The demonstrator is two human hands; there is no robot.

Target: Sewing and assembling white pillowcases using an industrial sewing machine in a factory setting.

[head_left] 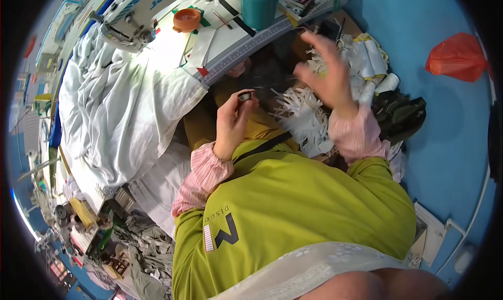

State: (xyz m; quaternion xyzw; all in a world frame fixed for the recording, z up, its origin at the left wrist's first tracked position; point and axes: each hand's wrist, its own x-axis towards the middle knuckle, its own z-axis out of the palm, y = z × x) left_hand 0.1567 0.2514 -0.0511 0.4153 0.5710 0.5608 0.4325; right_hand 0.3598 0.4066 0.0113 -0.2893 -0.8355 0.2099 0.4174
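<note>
Between the thumb and fingers of my left hand [233, 123] is a small round piece with a dark rim and a silvery face, which looks like a sewing bobbin [244, 96]. That hand is raised above my lap, just off the front edge of the sewing table [251, 50]. My right hand [331, 76] is lifted farther right, slightly blurred, its thumb and forefinger spread apart. I see nothing in it; whether a thread runs between my hands I cannot tell. Left of my hands, white cloth [118, 111] drapes over the table beneath the sewing machine head [128, 30].
An orange dish [187, 20] and a teal bottle [260, 7] stand on the table. White fabric strips [304, 117] and white thread spools [373, 58] are heaped at right, beside a dark green bag [401, 117]. A red plastic bag [457, 57] hangs against the blue wall.
</note>
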